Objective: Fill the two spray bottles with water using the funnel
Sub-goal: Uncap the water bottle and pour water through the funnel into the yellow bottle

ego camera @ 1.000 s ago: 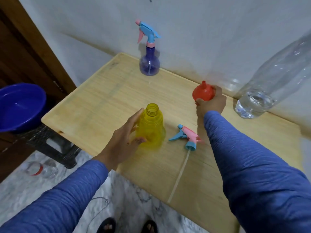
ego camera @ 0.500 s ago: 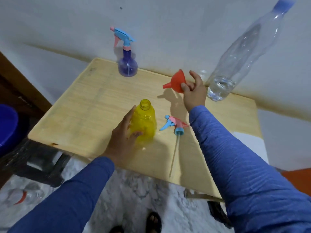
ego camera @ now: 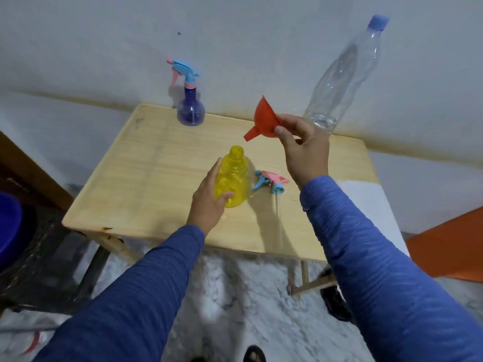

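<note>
A yellow spray bottle (ego camera: 234,176) stands uncapped in the middle of the wooden table (ego camera: 156,178). My left hand (ego camera: 209,198) grips its left side, thumb across the front. My right hand (ego camera: 304,150) pinches a red funnel (ego camera: 264,120) by its rim, held in the air above and to the right of the yellow bottle, spout pointing down-left. The pink and blue spray head (ego camera: 271,181) with its tube lies on the table just right of the bottle. A purple spray bottle (ego camera: 190,111) with its head on stands at the back.
A tall clear water bottle (ego camera: 342,77) with a blue cap and a little water stands at the back right by the wall. A blue basin (ego camera: 7,226) sits on a dark stand to the left. An orange object (ego camera: 449,246) lies on the floor at right.
My right hand lifted the funnel off the table and carried it up and toward the yellow bottle, tilting the spout down-left. My left hand stayed on the yellow bottle.
</note>
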`<state>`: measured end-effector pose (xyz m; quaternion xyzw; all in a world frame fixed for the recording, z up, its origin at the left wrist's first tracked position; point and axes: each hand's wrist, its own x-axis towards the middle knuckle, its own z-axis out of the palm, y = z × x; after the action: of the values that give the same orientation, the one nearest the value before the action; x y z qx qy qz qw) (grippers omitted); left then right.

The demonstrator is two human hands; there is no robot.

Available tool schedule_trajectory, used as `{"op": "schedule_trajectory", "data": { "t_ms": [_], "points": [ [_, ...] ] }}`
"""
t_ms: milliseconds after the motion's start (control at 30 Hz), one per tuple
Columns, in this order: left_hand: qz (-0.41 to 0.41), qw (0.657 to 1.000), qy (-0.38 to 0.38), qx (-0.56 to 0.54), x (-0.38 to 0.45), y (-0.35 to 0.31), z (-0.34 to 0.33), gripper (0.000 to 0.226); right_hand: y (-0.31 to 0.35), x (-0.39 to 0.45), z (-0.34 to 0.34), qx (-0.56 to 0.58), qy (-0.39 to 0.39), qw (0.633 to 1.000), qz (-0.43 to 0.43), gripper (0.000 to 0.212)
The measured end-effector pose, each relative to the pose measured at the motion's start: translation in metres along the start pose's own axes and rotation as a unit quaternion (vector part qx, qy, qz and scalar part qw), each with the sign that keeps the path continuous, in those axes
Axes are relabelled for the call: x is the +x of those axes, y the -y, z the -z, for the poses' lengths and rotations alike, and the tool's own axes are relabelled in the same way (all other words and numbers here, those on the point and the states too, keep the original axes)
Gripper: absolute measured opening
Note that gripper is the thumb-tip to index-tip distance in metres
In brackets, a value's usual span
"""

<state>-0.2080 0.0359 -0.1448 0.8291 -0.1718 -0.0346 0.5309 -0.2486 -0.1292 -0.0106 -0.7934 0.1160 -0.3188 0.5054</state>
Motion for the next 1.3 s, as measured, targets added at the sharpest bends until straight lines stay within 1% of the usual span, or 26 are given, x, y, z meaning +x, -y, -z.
{"op": "schedule_trajectory", "data": {
  "t_ms": [167,300,367,433,500,800,900,1033,1100,1133,1233,1300],
  "points": [
    [-0.003,1.0,0.009,0.005,0.001,0.004,0.002,0.084,0.0,-0.01,-0.01,-0.087,0.055,0.994,0.042,0.023],
    [-0.004,1.0,0.01,0.002,0.002,0.006,0.001,0.084,-0.002,-0.015,-0.017,-0.177,0.092,0.971,0.134,0.021],
    [-0.001,1.0,0.009,0.001,0.002,0.008,0.001,0.083,0.0,-0.017,-0.019,-0.199,0.122,0.959,0.159,0.021],
    [-0.002,1.0,0.007,0.004,0.002,0.009,0.001,0.081,0.002,-0.018,-0.02,-0.219,0.152,0.949,0.166,0.022],
    [-0.002,1.0,0.007,0.006,0.002,0.01,0.001,0.081,0.004,-0.019,-0.02,-0.237,0.165,0.941,0.176,0.024],
    [0.008,1.0,0.015,-0.009,0.0,0.005,0.002,0.082,0.004,-0.016,-0.018,-0.268,0.18,0.93,0.175,0.027],
    [0.008,0.999,0.031,-0.003,-0.002,0.003,0.005,0.085,0.006,-0.015,-0.017,-0.274,0.198,0.925,0.174,0.034],
    [0.011,0.998,0.057,0.001,-0.007,-0.003,0.011,0.095,0.015,-0.015,-0.014,-0.269,0.2,0.924,0.184,0.048],
    [0.013,0.997,0.071,0.004,-0.009,-0.007,0.015,0.096,0.02,-0.015,-0.011,-0.25,0.187,0.936,0.165,0.055],
    [0.015,0.997,0.078,0.01,-0.01,-0.008,0.019,0.093,0.023,-0.014,-0.01,-0.244,0.175,0.943,0.145,0.055],
    [0.032,0.994,0.089,0.057,-0.006,-0.013,0.033,0.072,0.03,-0.006,-0.003,-0.265,0.135,0.952,0.073,0.046],
    [0.058,0.988,0.091,0.109,0.004,-0.019,0.046,0.058,0.036,0.001,0.003,-0.314,0.135,0.94,0.012,0.045]
  ]
}}
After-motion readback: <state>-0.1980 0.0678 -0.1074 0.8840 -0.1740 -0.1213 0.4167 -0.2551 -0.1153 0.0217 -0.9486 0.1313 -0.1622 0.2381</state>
